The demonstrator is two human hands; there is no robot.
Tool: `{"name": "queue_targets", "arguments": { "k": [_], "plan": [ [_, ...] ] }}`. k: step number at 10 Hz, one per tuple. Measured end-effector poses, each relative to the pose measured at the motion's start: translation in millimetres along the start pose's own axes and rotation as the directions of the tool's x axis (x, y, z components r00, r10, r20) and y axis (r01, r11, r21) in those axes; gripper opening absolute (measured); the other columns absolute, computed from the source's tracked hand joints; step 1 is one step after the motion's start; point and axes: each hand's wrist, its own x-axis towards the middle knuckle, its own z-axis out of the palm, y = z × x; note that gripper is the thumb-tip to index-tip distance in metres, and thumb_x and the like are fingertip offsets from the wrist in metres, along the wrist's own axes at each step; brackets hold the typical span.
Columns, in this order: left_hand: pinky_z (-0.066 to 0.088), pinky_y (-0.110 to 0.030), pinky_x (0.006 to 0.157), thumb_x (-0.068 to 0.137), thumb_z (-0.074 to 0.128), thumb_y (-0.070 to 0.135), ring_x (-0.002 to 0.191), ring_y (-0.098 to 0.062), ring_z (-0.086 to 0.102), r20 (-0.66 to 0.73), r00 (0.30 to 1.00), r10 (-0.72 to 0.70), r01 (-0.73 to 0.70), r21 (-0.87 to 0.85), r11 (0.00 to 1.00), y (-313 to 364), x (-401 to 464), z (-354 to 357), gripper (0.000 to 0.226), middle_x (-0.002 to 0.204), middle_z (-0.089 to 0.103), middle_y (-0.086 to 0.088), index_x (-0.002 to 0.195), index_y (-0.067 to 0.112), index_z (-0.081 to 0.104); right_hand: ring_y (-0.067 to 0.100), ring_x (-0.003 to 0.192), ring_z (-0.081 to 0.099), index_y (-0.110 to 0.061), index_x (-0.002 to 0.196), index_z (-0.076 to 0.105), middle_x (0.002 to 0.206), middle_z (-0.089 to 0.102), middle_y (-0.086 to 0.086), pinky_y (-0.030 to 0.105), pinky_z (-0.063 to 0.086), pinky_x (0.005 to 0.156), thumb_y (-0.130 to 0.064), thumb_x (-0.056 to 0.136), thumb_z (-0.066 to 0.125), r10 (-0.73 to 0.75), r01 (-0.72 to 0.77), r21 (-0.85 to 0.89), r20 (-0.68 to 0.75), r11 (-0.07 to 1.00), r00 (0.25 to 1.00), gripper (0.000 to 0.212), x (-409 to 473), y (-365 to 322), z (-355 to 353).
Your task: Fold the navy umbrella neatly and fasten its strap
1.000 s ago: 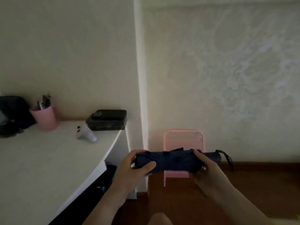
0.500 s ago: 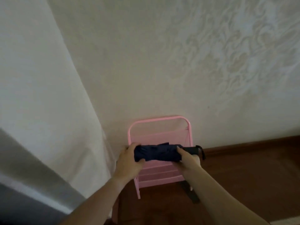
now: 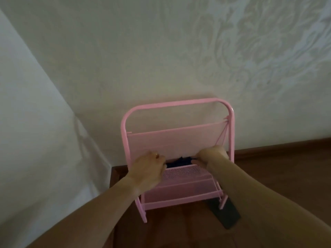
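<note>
The folded navy umbrella (image 3: 179,162) lies crosswise in the upper pocket of a pink mesh rack (image 3: 176,140). Only a short dark stretch of it shows between my hands; its ends and strap are hidden. My left hand (image 3: 147,169) covers the umbrella's left end, fingers curled down over the pocket's front edge. My right hand (image 3: 211,154) grips the right end, fingers bent into the pocket.
The pink rack stands on a brown wooden floor (image 3: 277,176) against a pale patterned wall (image 3: 179,59). A white panel (image 3: 35,131) rises at the left. A flat black object (image 3: 225,213) lies on the floor by the rack's right foot.
My view has swung from the desk down to the rack. Both hands have carried the umbrella forward and lowered it into the rack's upper pocket.
</note>
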Motion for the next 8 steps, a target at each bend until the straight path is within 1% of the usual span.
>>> {"name": "queue_targets", "arguments": {
  "k": [1,2,3,4,5,6,7,8],
  "plan": [
    [0.052,-0.036,0.096,0.101,0.033,0.064,0.115,-0.020,0.061,0.141,0.989,0.039,-0.018,-0.149,0.989,-7,4,12,0.053,0.128,0.062,0.001,0.130,0.027,0.058,0.024,0.075,0.073,-0.009,0.085,0.066,0.084,0.073,0.010,0.040,0.064,0.067,-0.016,0.077,0.079,-0.369,0.285,-0.551,-0.046,0.784,0.928,0.016,-10,-2,-6],
    [0.048,-0.039,0.106,0.094,0.049,0.065,0.127,-0.022,0.055,0.264,0.962,0.073,-0.058,-0.066,0.996,-12,1,21,0.061,0.142,0.055,0.000,0.142,0.028,0.048,0.019,0.093,0.066,-0.026,0.108,0.069,0.100,0.070,-0.002,0.039,0.059,0.083,-0.046,0.076,0.070,-0.514,0.605,-0.723,0.398,0.334,0.760,0.037,-17,10,-9],
    [0.050,-0.039,0.106,0.094,0.064,0.017,0.127,-0.025,0.057,0.163,0.978,0.129,-0.134,0.018,0.991,-20,4,33,0.061,0.147,0.052,-0.004,0.149,0.027,0.041,0.025,0.122,0.054,-0.029,0.137,0.049,0.130,0.059,-0.001,0.047,0.039,0.111,-0.050,0.074,0.070,-0.348,0.647,-0.758,0.630,-0.084,0.694,0.069,-8,25,-13],
    [0.051,-0.039,0.105,0.092,0.063,0.000,0.128,-0.026,0.056,0.091,0.986,0.138,-0.140,0.017,0.990,-21,6,41,0.069,0.147,0.053,-0.004,0.150,0.027,0.039,0.022,0.117,0.060,-0.023,0.126,0.057,0.128,0.065,0.000,0.042,0.042,0.109,-0.028,0.090,0.063,-0.507,0.606,-0.771,0.608,-0.195,0.611,0.037,3,36,-11],
    [0.052,-0.039,0.105,0.091,0.065,-0.001,0.128,-0.025,0.056,0.046,0.990,0.137,-0.137,0.008,0.990,-26,9,47,0.069,0.145,0.054,-0.003,0.149,0.028,0.041,0.022,0.102,0.067,-0.021,0.115,0.062,0.113,0.072,0.001,0.040,0.048,0.100,-0.024,0.094,0.058,-0.579,0.595,-0.782,0.575,-0.182,0.578,0.022,8,39,-5],
    [0.053,-0.039,0.105,0.092,0.065,0.002,0.126,-0.024,0.058,0.045,0.993,0.112,-0.113,0.023,0.993,-24,8,49,0.067,0.144,0.056,-0.002,0.148,0.028,0.041,0.024,0.100,0.067,-0.020,0.115,0.061,0.111,0.072,0.002,0.043,0.048,0.101,-0.024,0.095,0.058,-0.560,0.573,-0.795,0.572,-0.197,0.600,0.020,9,39,-3],
    [0.054,-0.043,0.102,0.092,0.065,0.001,0.123,-0.028,0.058,0.124,0.991,0.044,-0.053,0.076,0.996,-10,5,35,0.070,0.141,0.057,-0.007,0.150,0.024,0.036,0.028,0.111,0.063,-0.018,0.124,0.054,0.121,0.068,0.007,0.046,0.044,0.105,-0.023,0.093,0.061,-0.463,0.542,-0.823,0.552,-0.169,0.694,0.032,-5,30,-5],
    [0.054,-0.046,0.098,0.093,0.062,0.001,0.116,-0.031,0.061,0.133,0.988,-0.083,0.067,0.120,0.990,12,-4,8,0.062,0.133,0.059,-0.012,0.148,0.019,0.039,0.034,0.128,0.051,-0.016,0.141,0.041,0.138,0.055,0.012,0.051,0.035,0.115,-0.021,0.086,0.068,-0.472,0.513,-0.851,0.499,-0.110,0.727,0.061,-33,28,-11]
  ]
}}
